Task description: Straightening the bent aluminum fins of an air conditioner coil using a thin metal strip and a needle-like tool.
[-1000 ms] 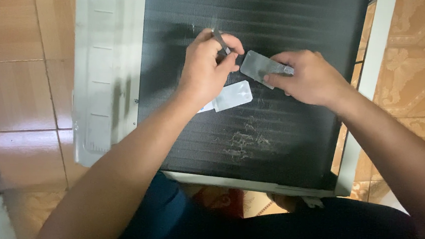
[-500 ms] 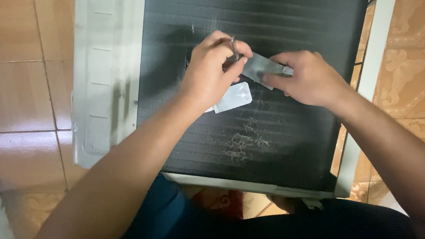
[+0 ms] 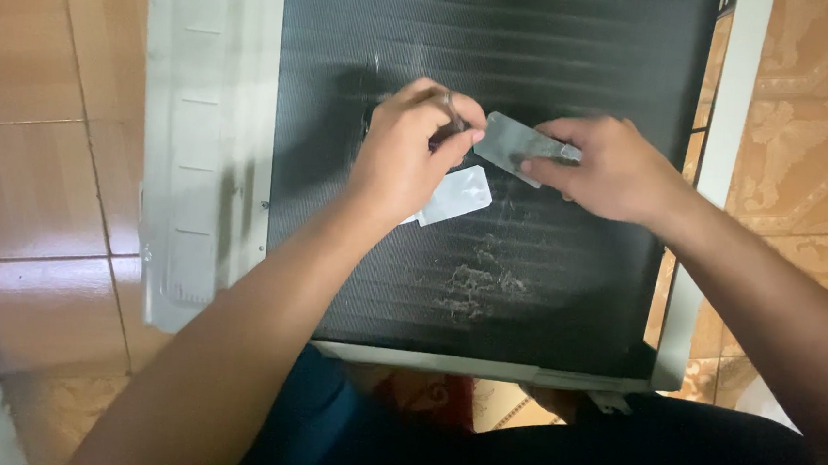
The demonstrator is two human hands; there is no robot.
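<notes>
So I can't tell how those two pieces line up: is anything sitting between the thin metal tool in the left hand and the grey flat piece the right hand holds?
Nothing visible does. The thin metal tool pinched in the left hand sits right beside the near edge of the grey flat piece held by the right hand. The pale packet lies lower, beside the left hand.

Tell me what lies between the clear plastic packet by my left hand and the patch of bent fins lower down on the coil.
Nothing: in the head view only bare dark fin surface separates the clear plastic packet from the bent fins.
</notes>
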